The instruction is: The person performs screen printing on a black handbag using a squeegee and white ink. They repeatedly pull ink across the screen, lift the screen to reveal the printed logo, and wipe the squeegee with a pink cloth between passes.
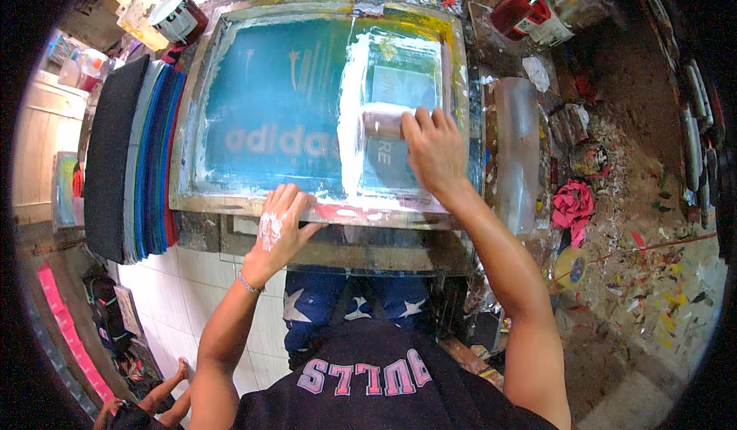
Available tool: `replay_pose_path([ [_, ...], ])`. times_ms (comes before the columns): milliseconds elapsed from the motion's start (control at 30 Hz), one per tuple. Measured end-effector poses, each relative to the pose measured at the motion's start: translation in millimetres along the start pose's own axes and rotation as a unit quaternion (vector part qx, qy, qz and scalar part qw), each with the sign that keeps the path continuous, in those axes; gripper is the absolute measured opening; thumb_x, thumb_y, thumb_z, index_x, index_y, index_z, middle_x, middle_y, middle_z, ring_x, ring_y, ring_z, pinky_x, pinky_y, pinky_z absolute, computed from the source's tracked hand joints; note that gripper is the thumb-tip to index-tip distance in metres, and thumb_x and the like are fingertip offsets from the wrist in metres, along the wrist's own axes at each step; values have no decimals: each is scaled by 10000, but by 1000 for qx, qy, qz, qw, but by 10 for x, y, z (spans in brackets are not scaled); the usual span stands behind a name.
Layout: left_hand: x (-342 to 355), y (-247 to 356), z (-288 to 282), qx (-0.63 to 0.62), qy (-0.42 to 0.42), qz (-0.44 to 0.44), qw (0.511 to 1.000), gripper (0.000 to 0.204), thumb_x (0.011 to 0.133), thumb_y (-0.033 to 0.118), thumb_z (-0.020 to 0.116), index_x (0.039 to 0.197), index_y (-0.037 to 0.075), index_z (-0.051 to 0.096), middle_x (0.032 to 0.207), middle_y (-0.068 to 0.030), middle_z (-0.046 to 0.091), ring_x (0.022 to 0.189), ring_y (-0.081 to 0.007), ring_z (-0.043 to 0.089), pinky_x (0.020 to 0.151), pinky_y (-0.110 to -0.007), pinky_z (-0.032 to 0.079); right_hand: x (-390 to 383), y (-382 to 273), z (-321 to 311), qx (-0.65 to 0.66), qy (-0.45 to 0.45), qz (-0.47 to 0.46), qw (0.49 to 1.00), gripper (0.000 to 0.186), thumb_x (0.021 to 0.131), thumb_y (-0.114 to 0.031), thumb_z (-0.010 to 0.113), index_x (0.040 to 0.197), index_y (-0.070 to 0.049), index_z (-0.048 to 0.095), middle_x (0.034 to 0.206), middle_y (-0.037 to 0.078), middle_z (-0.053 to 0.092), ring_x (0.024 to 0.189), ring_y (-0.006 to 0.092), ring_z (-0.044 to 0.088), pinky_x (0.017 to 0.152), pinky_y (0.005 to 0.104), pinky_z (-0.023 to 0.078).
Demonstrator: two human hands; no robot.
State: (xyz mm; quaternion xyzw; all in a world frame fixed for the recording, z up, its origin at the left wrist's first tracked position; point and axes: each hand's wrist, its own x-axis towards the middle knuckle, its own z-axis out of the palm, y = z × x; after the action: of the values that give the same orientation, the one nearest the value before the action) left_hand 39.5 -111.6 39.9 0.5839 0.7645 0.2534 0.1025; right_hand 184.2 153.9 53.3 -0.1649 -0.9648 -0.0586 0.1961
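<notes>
A screen printing frame (192,100) with wooden rails and blue-green mesh lies on the bench in front of me. White ink rings a smaller rectangle on the mesh's right side, thickest along its left border. My right hand (436,150) grips a short squeegee (381,125) with white ink on it, held against the mesh inside that rectangle. On the frame's near rail, my left hand (282,224) hooks its fingers over the wood, the thumb set apart to the right. White ink is smeared across the back of this hand.
Folded dark and blue fabrics (115,153) are stacked left of the frame. An ink can (178,17) stands behind them; a red container (518,13) is at the far right. A clear cylinder (517,150) and a crumpled pink cloth (573,206) lie right. Another person's limb (165,391) shows lower left.
</notes>
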Motion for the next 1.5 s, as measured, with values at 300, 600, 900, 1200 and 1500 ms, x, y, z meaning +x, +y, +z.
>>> replay_pose_path([
  [300, 12, -2, -38, -2, -9, -1, 1000, 466, 651, 110, 868, 1009, 20, 585, 964, -135, 537, 932, -334, 537, 824, -442, 424, 1191, 759, -50, 69, -162, 69, 982, 228, 853, -189, 682, 1031, -57, 633, 936, 220, 710, 944, 385, 702, 811, 513, 536],
  [600, 27, 11, -65, -18, -13, -1, 1000, 463, 648, 93, 862, 1020, 19, 598, 974, -132, 552, 940, -335, 544, 828, -440, 424, 1484, 903, 373, 44, -87, 42, 994, 202, 857, -179, 572, 1005, -94, 680, 835, 221, 709, 810, 418, 711, 713, 551, 555],
  [900, 25, 3, -60, -26, -29, -16, 999, 478, 634, 97, 864, 1027, 48, 596, 991, -126, 564, 964, -338, 546, 839, -448, 419, 384, 247, -217, 94, -175, 17, 980, 198, 762, -64, 669, 932, -93, 573, 806, 144, 657, 789, 374, 632, 670, 515, 491],
  [1200, 13, -28, -41, -5, -16, 3, 1000, 487, 629, 117, 883, 1008, 36, 587, 982, -125, 546, 938, -323, 542, 822, -427, 424, 1183, 754, 33, 77, -102, 34, 991, 142, 825, -105, 605, 963, -78, 623, 785, 206, 681, 769, 427, 689, 693, 562, 532],
  [1500, 24, -10, -87, -7, -40, -8, 999, 497, 625, 113, 874, 1027, 39, 592, 992, -121, 558, 953, -314, 552, 832, -423, 429, 1905, 1067, 429, 47, -174, 79, 980, 388, 781, -239, 752, 1136, -127, 643, 999, 200, 714, 970, 423, 682, 809, 535, 536],
])
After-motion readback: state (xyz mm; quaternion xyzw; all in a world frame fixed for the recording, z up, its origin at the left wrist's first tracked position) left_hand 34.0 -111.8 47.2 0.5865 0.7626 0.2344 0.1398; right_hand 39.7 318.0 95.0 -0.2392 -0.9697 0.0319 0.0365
